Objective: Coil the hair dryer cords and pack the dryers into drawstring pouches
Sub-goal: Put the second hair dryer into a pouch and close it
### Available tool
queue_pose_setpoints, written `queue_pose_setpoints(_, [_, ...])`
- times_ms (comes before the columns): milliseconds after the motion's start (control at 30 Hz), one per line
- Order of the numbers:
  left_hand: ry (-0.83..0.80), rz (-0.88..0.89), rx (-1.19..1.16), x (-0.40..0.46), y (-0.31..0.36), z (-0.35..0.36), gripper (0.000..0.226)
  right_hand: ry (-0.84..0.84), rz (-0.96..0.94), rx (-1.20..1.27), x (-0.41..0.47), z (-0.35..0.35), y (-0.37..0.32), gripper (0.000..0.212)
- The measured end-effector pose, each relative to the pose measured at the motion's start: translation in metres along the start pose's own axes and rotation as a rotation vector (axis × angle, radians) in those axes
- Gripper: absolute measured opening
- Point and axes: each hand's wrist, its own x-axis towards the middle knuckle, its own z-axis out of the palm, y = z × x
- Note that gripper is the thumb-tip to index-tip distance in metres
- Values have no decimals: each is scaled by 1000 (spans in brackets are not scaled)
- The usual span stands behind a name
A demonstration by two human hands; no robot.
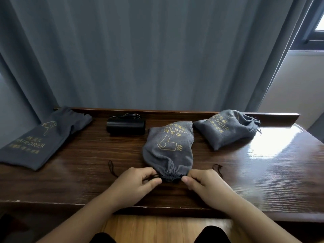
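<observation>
A bulging grey drawstring pouch (168, 146) with a gold dryer print lies in the middle of the dark wooden table (78, 181), its gathered mouth toward me. My left hand (138, 181) pinches the dark drawstring at the mouth's left side. My right hand (201, 181) pinches the string at its right side. The loose string ends (112, 168) trail out on both sides. A black hair dryer (126, 127) with its cord bundled behind it lies at the back. What the middle pouch holds is hidden.
A flat grey pouch (45, 137) lies at the far left, overhanging the table's edge. A filled, cinched pouch (228, 128) sits at the back right. Grey curtains (140, 50) hang behind the table's raised back rail. Glare covers the right part of the tabletop.
</observation>
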Motion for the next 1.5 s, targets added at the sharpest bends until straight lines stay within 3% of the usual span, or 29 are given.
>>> queue_pose_setpoints(133, [9,27,86,-8,8,15,42,8,102,79,-12,7,-14,36])
queue_pose_setpoints(233, [154,39,266,-17,11,26,33,8,181,190,-22,4,-30,30])
queue_pose_setpoints(300, [168,-5,333,-21,19,28,31,-21,219,221,-30,4,-41,25])
queue_pose_setpoints(333, [108,-86,229,-24,26,29,30,-34,223,226,-34,4,-46,24])
queue_pose_setpoints(400, [-13,-284,-193,-27,41,33,23,-44,220,253,-41,4,-56,22])
queue_pose_setpoints(500, [27,-411,-652,-29,54,44,19,-22,181,239,-51,9,-63,20])
queue_pose_setpoints(633, [73,-552,-1134,-25,68,52,24,86,-142,-149,-56,28,-67,17])
queue_pose_setpoints(733, [96,-625,-1355,-23,73,51,23,145,-246,-213,-54,32,-64,12])
queue_pose_setpoints(833, [60,-614,-1289,-24,70,51,19,258,0,96,-49,23,-62,18])
queue_pose_setpoints(900, [31,-608,-1266,-24,68,50,19,189,145,333,-45,24,-57,24])
queue_pose_setpoints(1000, [-19,-579,-1272,-26,68,49,22,-2,147,570,-42,33,-59,53])
queue_pose_setpoints(1100, [22,-547,-1207,-26,66,50,25,-24,118,534,-41,34,-57,68])
queue_pose_setpoints(1233, [202,-554,-1032,-22,57,49,26,-84,131,448,-43,15,-53,56])
queue_pose_setpoints(1367, [255,-500,-831,-23,47,52,29,-65,99,764,-41,-13,-65,19])
queue_pose_setpoints(1500, [258,-444,-673,-29,44,60,36,87,58,1004,-31,-27,-74,23])
